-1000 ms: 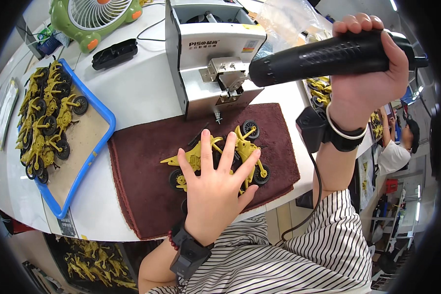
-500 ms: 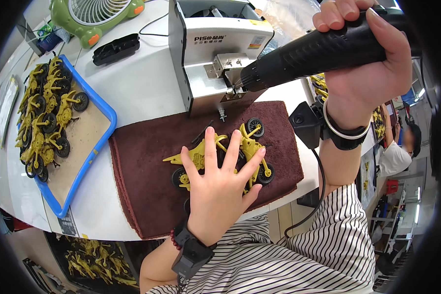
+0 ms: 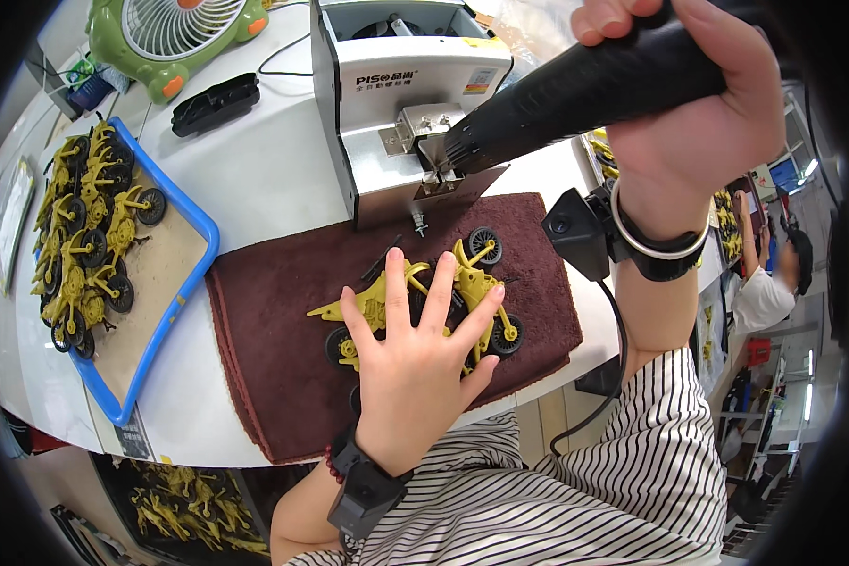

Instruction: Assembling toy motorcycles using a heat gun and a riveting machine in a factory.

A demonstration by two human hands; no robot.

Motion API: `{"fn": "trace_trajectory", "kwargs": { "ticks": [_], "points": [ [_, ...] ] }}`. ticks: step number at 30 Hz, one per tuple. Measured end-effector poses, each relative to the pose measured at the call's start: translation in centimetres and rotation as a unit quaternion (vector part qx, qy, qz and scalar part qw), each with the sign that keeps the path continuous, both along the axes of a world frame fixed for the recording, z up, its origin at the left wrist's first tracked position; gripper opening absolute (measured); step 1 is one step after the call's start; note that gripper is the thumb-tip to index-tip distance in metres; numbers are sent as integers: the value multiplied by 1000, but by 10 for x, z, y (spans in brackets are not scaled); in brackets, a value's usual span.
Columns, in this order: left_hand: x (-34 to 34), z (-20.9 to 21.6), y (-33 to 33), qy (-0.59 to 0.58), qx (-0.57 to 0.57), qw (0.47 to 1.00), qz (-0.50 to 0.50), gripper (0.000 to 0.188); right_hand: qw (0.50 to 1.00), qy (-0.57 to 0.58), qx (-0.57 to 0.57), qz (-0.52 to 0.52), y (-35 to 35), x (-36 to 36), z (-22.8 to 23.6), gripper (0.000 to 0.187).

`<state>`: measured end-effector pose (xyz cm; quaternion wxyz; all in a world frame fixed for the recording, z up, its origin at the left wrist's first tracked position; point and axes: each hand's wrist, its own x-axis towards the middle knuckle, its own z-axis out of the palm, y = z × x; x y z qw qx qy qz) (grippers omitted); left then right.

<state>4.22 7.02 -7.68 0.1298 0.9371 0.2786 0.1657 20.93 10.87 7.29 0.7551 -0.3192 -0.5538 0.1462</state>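
Note:
My left hand (image 3: 413, 368) lies with fingers spread over yellow toy motorcycle parts (image 3: 486, 288) with black spoked wheels, on a dark brown cloth mat (image 3: 274, 330). The palm and fingers hide much of these parts. My right hand (image 3: 703, 123) is wrapped round a black electric screwdriver (image 3: 575, 99), raised at the upper right. Its tip meets the metal outlet of a screw feeder (image 3: 415, 80) behind the mat; whether a screw sits on the bit is too small to tell. A thin black piece (image 3: 381, 257) lies just beyond my left fingers.
A blue-rimmed tray (image 3: 193, 222) at the left holds several yellow toy motorcycles (image 3: 85, 236). Behind it stand a green fan (image 3: 174, 38) and a black plastic case (image 3: 215, 104). More yellow parts (image 3: 193, 505) fill a container below the table. Another person (image 3: 764, 297) is at the far right.
The whole view has shifted slightly, with the feeder and fan a little further left. My left hand stays spread on the parts, and the screwdriver's tip remains at the feeder.

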Motion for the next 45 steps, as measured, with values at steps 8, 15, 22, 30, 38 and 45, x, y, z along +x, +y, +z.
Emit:
{"fn": "trace_trajectory", "kwargs": {
  "ticks": [8,15,22,30,38,45],
  "points": [
    [4,6,-2,3,6,1000,-14,60,986,-158,2,55,27,27,9,18],
    [4,1,-3,4,6,1000,-12,60,985,91,-59,133,-21,22,11,17],
    [-1,1,1,31,-4,1000,-2,60,974,-61,-186,115,-60,58,-13,28],
    [1,4,0,34,-5,999,-8,61,975,-20,-195,102,-55,58,-31,27],
    [2,3,0,34,-2,999,-8,64,974,26,-204,92,-51,56,-42,27],
    [2,1,1,22,-2,1000,-4,64,975,7,-195,106,-47,53,-48,28]
  ]
}}
